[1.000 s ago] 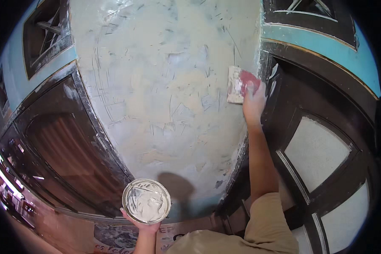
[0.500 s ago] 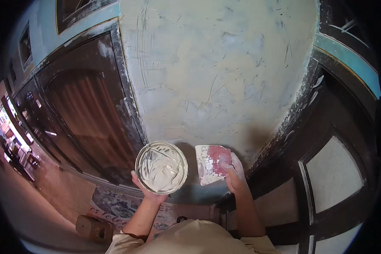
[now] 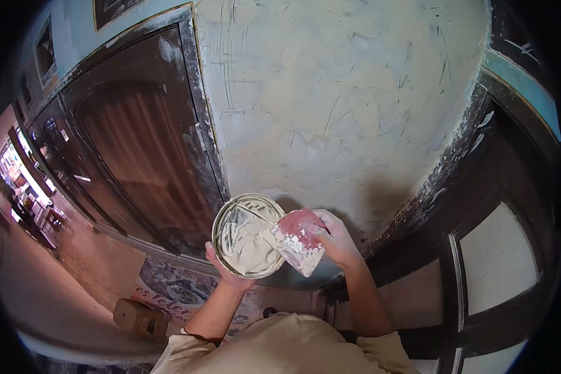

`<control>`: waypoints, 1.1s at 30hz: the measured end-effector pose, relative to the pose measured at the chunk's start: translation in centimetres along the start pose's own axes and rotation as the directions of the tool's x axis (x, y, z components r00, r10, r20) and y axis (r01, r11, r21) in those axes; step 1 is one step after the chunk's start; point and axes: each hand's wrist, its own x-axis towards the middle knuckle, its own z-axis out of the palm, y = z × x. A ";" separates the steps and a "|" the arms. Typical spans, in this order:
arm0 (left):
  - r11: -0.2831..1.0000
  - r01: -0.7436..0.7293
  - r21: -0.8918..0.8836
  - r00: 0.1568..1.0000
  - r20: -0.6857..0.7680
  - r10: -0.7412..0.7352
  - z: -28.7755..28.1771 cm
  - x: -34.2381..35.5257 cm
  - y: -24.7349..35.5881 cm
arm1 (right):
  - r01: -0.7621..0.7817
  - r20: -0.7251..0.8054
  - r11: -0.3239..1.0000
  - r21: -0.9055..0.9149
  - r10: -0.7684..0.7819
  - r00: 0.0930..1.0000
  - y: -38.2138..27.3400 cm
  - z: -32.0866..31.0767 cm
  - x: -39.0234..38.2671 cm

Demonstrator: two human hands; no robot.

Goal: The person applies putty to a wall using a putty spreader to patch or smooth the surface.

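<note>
My left hand [image 3: 225, 269] holds a round tub [image 3: 220, 215] from below and at its side, its mouth turned up toward me. Inside lies thick cream-coloured putty [image 3: 246, 243], streaked and ridged. A flat red putty scraper [image 3: 300, 225], smeared with pale putty, is gripped by its far edge in my right hand [image 3: 338, 240]. One corner of the scraper overlaps the tub's right rim; whether it touches the putty I cannot tell.
Ahead stands a wall [image 3: 336, 112] with patchy putty and dark scratches. A dark door with a curtained pane [image 3: 131, 137] is at left, a dark panelled door [image 3: 430, 249] at right. A brown stool-like block [image 3: 140, 319] and a printed sheet [image 3: 177, 283] lie low at left.
My right hand has brought the scraper left and tilted it, so it now overlaps the tub's rim. The tub has shifted slightly right and up in view.
</note>
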 end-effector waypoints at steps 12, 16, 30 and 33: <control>0.999 0.018 0.048 0.999 -0.035 -0.016 -0.7 -0.9 0.6 | 0.062 0.014 0.987 -0.149 -0.061 0.998 -0.1 1.1 0.0; 0.999 -0.004 -0.041 0.998 -0.066 0.002 -0.3 -0.6 0.6 | 0.163 0.013 0.886 -0.433 -0.175 0.985 -0.9 0.2 -1.0; 0.990 -0.009 -0.139 1.000 -0.021 0.006 4.1 -0.8 -2.0 | 0.111 -0.510 0.990 0.090 -0.050 0.859 0.1 -9.9 -2.7; 0.991 0.021 -0.131 1.000 -0.012 -0.023 5.3 -1.5 -2.8 | 0.223 -0.662 0.964 0.148 -0.071 0.746 -2.2 -13.8 -1.2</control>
